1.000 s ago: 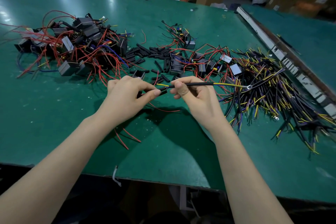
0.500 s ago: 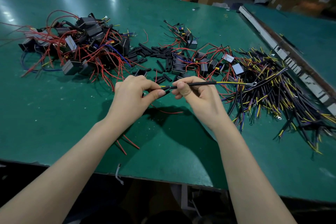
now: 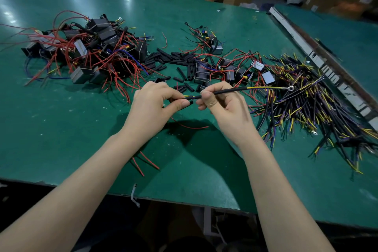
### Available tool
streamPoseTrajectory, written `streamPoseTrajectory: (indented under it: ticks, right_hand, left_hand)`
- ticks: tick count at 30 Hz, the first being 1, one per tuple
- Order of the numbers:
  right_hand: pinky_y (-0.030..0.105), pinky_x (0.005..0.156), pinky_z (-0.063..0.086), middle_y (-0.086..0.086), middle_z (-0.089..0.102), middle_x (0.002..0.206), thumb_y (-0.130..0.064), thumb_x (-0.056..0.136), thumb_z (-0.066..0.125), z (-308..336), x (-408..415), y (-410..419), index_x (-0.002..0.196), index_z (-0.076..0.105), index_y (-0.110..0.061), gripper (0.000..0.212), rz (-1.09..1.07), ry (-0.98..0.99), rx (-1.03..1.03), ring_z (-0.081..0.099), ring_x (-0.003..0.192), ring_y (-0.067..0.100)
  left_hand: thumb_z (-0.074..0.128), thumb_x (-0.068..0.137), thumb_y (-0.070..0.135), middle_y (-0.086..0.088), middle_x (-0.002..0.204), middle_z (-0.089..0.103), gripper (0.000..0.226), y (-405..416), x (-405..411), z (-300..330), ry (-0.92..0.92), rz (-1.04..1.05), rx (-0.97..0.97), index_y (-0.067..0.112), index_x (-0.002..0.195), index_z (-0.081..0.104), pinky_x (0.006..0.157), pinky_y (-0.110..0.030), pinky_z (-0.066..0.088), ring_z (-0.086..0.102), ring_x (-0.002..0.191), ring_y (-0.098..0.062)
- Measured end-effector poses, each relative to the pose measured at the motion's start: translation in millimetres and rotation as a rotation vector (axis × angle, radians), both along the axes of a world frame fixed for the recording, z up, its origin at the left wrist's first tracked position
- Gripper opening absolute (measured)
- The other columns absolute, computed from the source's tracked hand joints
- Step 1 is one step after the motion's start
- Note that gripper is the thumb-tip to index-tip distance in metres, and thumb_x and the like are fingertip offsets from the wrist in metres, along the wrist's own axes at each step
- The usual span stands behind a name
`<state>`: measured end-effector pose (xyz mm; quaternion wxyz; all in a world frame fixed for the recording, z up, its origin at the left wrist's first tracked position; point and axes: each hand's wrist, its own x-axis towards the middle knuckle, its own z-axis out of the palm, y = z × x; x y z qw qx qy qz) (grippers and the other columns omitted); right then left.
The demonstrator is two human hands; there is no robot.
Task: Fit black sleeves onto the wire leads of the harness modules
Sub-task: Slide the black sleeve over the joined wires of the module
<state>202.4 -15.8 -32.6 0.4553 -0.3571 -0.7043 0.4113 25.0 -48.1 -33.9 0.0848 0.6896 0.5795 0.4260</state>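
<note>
Above the green table, the left hand pinches a short black sleeve between thumb and curled fingers. The right hand grips a black-covered wire just beside it, thumb pressed on top; the wire's yellow end runs rightward to a small ring terminal, and a yellow tip shows at the sleeve. Behind the hands lie loose black sleeves, a heap of black modules with red leads to the left, and a pile of black and yellow wires to the right.
</note>
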Motion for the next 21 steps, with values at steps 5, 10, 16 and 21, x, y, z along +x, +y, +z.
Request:
streamPoseTrajectory:
  ticks: [5,10,16,21]
  right_hand:
    - [0.022,0.071,0.052,-0.006,0.068,0.076,-0.022,0.096,0.056,-2.7,-0.1,1.5,0.087,0.054,-0.025,0.01,-0.02,-0.028,0.052,0.067,0.071,0.007]
    - [0.051,0.08,0.053,-0.018,0.065,0.071,-0.033,0.092,0.055,-8.1,-4.9,2.0,0.082,0.054,-0.035,0.01,-0.027,-0.118,0.055,0.065,0.076,0.018]
    - [0.037,0.072,0.055,-0.012,0.067,0.07,-0.028,0.095,0.056,-8.0,-3.6,4.0,0.086,0.054,-0.027,0.009,-0.049,-0.064,0.068,0.067,0.071,0.012]
    - [0.008,0.058,0.043,-0.008,0.07,0.067,-0.026,0.095,0.058,-3.7,-6.6,2.7,0.085,0.057,-0.021,0.011,-0.113,0.083,-0.108,0.064,0.063,0.001]
  left_hand:
    - [0.07,0.082,0.032,0.009,0.074,0.056,0.016,0.1,-0.1,2.6,0.108,-0.024,0.06,0.017,0.086,0.075,0.077,-0.048,0.042,0.048,0.084,-0.023]
    - [0.072,0.079,0.03,-0.003,0.075,0.063,0.017,0.3,-4.1,2.8,0.362,0.005,0.14,0.014,0.084,0.075,0.07,-0.037,0.029,0.055,0.084,-0.032]
    - [0.072,0.081,0.028,0.0,0.077,0.062,0.014,2.6,2.9,2.1,0.255,-0.054,0.078,0.016,0.086,0.075,0.074,-0.042,0.039,0.052,0.085,-0.029]
    - [0.069,0.083,0.035,0.023,0.076,0.057,0.01,2.3,1.1,0.3,-0.004,-0.04,-0.022,0.026,0.088,0.07,0.088,-0.045,0.044,0.057,0.087,-0.012]
